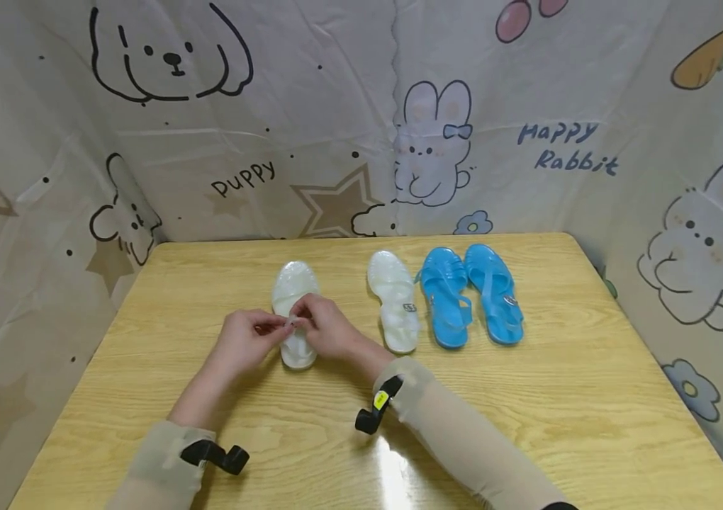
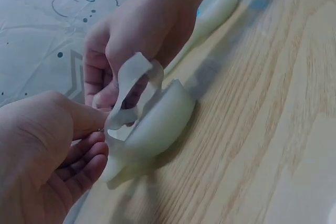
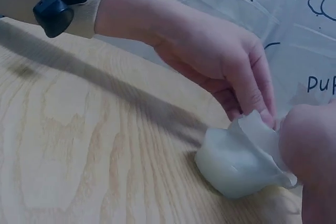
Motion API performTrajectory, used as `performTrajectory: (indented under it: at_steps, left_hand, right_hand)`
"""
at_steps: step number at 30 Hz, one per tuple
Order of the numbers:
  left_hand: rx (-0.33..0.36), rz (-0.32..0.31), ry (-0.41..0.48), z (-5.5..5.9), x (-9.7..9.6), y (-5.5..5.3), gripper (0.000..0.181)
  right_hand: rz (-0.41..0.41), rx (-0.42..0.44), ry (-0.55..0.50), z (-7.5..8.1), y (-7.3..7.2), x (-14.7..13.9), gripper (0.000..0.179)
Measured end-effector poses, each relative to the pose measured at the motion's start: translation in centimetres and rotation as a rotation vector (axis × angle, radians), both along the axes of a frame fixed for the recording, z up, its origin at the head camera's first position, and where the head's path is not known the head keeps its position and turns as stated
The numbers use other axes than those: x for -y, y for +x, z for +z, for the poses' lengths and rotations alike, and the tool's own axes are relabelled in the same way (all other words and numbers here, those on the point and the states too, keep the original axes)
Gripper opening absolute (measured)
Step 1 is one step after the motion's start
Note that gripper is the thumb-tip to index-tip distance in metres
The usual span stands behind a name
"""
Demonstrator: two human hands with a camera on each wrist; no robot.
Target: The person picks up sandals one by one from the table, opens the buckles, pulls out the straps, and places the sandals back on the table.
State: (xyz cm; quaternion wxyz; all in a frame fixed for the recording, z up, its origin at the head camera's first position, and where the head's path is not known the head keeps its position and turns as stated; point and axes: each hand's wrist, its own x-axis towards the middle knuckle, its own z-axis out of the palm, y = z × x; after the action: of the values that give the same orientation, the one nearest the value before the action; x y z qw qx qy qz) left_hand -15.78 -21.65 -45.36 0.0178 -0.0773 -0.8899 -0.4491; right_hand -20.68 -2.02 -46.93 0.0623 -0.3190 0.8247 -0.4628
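Observation:
A pale, whitish jelly sandal lies on the table with its toe toward the back wall. Both hands meet over its ankle strap, which stands up in a loop above the heel. From the left side, my left hand pinches the strap between thumb and fingers near the buckle area. My right hand pinches the same strap from the other side, fingertips right beside the left ones. The fingers hide the buckle itself. In the right wrist view the heel shows below the fingertips.
To the right lies the matching whitish sandal, a small buckle on its side. Beyond it stand two blue sandals, one next to the other. A printed cloth hangs behind the wooden table.

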Motion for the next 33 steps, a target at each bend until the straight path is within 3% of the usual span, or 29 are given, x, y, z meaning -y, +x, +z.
performTrajectory:
  at_steps: [7, 9, 17, 22, 33]
  left_hand:
    - [-0.018, -0.062, -0.089, 0.1, -0.7, -0.8, 0.019]
    - [-0.031, -0.085, -0.130, 0.2, -1.0, -1.1, 0.024]
    - [-0.038, -0.061, -0.273, 0.7, -1.0, -1.2, 0.024]
    - [-0.042, -0.076, -0.220, 0.4, -0.4, -0.4, 0.020]
    - [-0.026, -0.070, -0.072, 0.4, -0.3, 0.3, 0.017]
  right_hand:
    - [0.028, -0.022, -0.036, 0.5, -0.2, -1.2, 0.010]
    - [0.051, -0.067, -0.004, 0.8, -0.2, -1.5, 0.012]
    - [0.128, -0.267, 0.229, 2.1, 0.0, -0.9, 0.023]
    - [0.101, -0.312, 0.346, 1.8, 0.3, -0.3, 0.021]
    - [-0.010, -0.320, 0.237, 1.0, 1.1, -0.3, 0.008]
